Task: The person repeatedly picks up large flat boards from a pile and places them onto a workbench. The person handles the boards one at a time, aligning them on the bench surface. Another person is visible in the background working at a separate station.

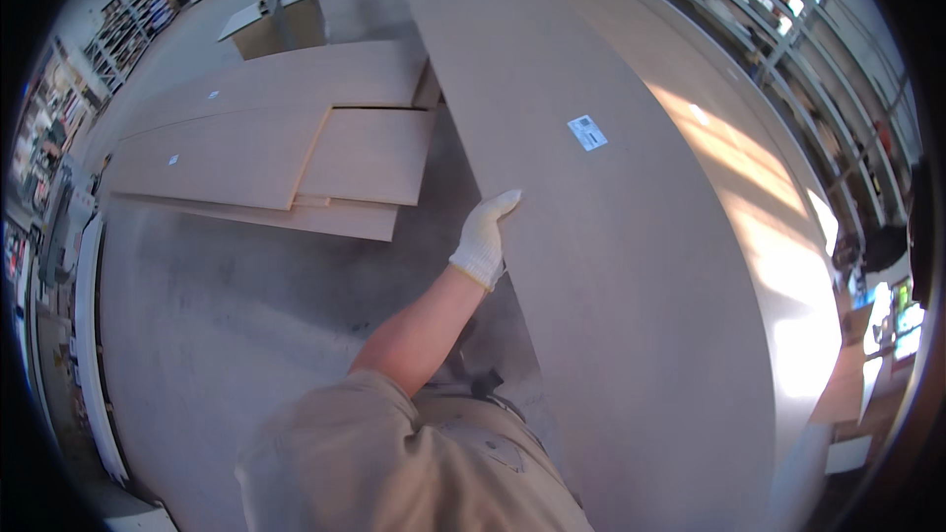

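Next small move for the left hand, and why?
I'd probably firm the gloved left hand on the large panel at its left edge before shifting anything: the hand overlaps that edge, any fingers behind it are hidden, and the right hand is out of view, so its support can't be confirmed.

Large board [606, 246]: smooth matt wood. Glove [480, 241]: knitted cloth. Label [587, 132]: smooth paper. Shirt [365, 453]: matt cloth.
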Action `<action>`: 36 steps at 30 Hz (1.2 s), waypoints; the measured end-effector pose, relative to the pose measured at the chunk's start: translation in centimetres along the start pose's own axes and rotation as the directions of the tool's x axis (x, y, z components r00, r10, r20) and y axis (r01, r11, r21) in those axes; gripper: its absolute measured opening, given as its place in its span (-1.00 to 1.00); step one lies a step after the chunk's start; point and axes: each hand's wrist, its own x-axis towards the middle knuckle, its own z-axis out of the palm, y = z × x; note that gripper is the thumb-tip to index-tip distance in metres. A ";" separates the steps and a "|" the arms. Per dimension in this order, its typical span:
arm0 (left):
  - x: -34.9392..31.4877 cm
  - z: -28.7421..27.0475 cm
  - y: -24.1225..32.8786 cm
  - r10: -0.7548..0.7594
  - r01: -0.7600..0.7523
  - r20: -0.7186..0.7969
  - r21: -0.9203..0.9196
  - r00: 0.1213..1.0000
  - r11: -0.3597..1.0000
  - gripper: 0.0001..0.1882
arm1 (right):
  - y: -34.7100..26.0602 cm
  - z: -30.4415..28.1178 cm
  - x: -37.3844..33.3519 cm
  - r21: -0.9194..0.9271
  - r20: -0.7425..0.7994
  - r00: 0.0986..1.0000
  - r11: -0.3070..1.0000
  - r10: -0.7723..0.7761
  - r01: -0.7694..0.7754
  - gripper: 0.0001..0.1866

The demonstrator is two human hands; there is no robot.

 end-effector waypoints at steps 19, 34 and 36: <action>-0.3 -24.2 21.8 0.392 -0.495 -0.412 -0.181 0.823 0.850 -0.59 | -25.5 27.2 3.1 -0.214 0.294 0.848 0.835 -0.441 0.508 -0.49; 17.7 -42.8 42.8 0.430 -0.604 -0.624 -0.085 0.652 0.793 -0.59 | -42.2 60.9 -10.2 -0.278 0.573 0.578 0.525 -0.582 0.804 -0.48; 18.7 -42.8 44.0 0.418 -0.596 -0.642 -0.076 0.642 0.799 -0.60 | -43.9 66.6 -14.4 -0.226 0.624 0.542 0.533 -0.563 0.815 -0.50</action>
